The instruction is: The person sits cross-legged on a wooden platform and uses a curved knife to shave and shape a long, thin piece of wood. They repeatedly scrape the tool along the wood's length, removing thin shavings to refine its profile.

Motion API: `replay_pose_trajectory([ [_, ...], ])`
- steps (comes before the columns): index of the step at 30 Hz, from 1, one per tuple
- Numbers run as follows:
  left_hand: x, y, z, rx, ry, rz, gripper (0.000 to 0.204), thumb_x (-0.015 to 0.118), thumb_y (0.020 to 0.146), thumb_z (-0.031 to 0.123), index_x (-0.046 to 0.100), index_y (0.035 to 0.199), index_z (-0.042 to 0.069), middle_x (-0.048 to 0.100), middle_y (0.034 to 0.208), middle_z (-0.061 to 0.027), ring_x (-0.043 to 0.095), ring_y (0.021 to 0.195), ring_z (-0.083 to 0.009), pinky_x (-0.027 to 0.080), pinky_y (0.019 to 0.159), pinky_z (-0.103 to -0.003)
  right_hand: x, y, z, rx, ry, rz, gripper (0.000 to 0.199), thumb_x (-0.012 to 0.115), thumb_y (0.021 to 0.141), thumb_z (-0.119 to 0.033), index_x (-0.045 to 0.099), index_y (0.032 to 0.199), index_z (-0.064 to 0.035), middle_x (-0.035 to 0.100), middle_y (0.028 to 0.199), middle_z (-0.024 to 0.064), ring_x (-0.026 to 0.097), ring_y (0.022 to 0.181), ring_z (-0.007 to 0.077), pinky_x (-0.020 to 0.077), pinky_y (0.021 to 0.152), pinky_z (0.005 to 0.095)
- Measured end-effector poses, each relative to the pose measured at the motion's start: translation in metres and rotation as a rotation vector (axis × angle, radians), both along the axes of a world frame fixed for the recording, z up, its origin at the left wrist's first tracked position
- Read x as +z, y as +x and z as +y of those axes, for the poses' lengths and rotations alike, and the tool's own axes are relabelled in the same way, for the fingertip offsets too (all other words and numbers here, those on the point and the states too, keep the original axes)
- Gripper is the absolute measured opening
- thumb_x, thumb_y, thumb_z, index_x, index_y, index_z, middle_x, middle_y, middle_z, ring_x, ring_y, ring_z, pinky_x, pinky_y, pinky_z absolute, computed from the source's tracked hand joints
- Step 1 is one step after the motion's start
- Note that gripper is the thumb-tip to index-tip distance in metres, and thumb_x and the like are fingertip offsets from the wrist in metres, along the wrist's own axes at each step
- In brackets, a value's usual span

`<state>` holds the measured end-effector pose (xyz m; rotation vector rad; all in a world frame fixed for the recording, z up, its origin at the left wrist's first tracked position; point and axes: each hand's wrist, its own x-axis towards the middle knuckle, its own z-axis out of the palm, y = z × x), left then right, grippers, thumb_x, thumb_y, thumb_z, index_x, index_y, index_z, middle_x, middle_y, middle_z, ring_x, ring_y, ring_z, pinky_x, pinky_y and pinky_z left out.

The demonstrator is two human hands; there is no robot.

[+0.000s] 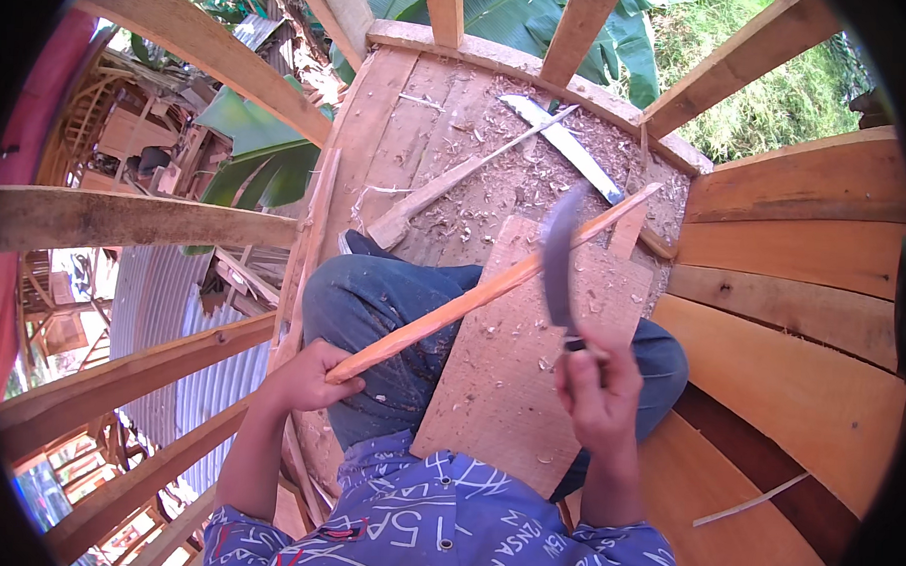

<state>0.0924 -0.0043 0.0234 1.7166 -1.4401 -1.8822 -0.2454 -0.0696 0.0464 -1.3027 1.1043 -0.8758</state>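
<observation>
- Left hand (305, 376): fingers curled tight around the near end of a thin orange wooden strip (493, 286).
- Wooden strip: runs slantwise from the left hand up and away, crossing the board (514, 385) to its far right corner.
- Right hand (597, 388): fisted on the handle of a curved blade (558, 262), held upright, its edge meeting the strip about midway.
- Board: flat across the person's lap, strewn with shavings.
- Plank floor (429, 122): wood chips, a long flat blade (567, 147) near its far edge.
</observation>
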Motion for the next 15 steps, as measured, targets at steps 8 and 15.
replay_pose_trajectory([
  [8, -0.004, 0.001, 0.001, -0.010, -0.016, 0.011, 0.027, 0.066, 0.076, 0.009, 0.046, 0.061, 0.003, 0.040, 0.052, 0.0011, 0.036, 0.051, -0.0068, 0.031, 0.047, -0.029, 0.010, -0.007, -0.006, -0.265, 0.125, -0.424, 0.026, 0.049, 0.095, -0.003, 0.051, 0.121, -0.0047, 0.050, 0.064, 0.0015, 0.047, 0.056, 0.0061, 0.0383, 0.050, 0.0203],
  [15, 0.001, 0.001, 0.003, 0.001, 0.013, -0.023, 0.026, 0.066, 0.076, 0.009, 0.046, 0.061, 0.002, 0.040, 0.052, 0.0007, 0.037, 0.051, -0.0071, 0.031, 0.047, -0.029, 0.002, 0.004, 0.005, 0.055, 0.111, 0.042, 0.026, 0.052, 0.094, -0.005, 0.051, 0.121, -0.0039, 0.055, 0.071, 0.0024, 0.051, 0.060, 0.0054, 0.0400, 0.053, 0.0199],
])
